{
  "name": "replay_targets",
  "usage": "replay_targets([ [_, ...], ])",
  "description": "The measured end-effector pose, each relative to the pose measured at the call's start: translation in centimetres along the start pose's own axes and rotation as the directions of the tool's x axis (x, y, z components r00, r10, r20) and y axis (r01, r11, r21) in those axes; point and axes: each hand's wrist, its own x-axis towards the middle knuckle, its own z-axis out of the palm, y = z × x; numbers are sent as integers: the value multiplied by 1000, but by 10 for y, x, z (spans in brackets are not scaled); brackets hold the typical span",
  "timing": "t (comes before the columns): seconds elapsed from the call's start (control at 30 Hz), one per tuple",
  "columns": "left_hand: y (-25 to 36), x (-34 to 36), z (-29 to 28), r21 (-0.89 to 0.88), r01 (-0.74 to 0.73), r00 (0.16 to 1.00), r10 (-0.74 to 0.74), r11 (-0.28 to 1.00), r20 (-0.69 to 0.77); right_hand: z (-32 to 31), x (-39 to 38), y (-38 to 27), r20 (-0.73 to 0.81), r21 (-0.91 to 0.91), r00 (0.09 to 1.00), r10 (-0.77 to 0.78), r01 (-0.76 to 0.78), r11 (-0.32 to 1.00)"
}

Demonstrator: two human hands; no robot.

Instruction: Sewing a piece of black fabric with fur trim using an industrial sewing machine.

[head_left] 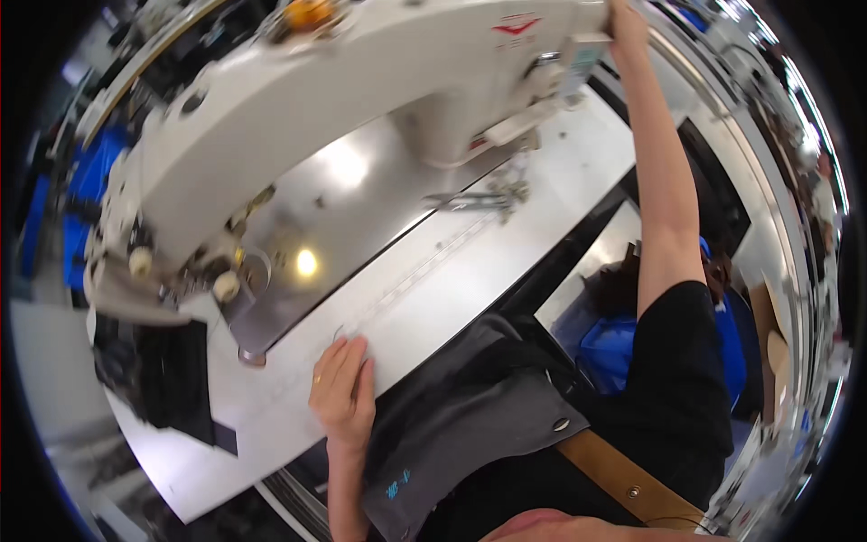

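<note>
A large white industrial sewing machine (361,68) spans the upper left, its needle end at the left. My left hand (341,384) lies on the white worktable (433,298) in front of the machine's metal bed (348,208). Its fingers are stretched out and nothing shows in them. A ring is on one finger. My right arm reaches far up to the machine's right end, where my right hand (625,27) touches or reaches behind the housing; its fingers are mostly hidden. Between the hands, metal scissors or snips (470,200) lie at the bed's front edge.
Folded black fabric (163,370) rests on the table's left end, beside the needle area. Small metal bits (515,190) lie by the scissors. A blue bin (610,348) stands below the table at the right. My dark grey apron (470,406) is close to the table edge.
</note>
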Motion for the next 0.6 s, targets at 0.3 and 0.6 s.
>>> replay_targets([
  [0.3, -2, -4, -1, -14, -27, 994, 25, 1000, -104, -45, -81, 43, 212, 0, 782, -586, 599, 800],
  [0.6, -5, -9, 2, -72, -61, 987, 49, 996, -156, -46, -255, 106, 909, -233, 332, -252, 905, 355],
])
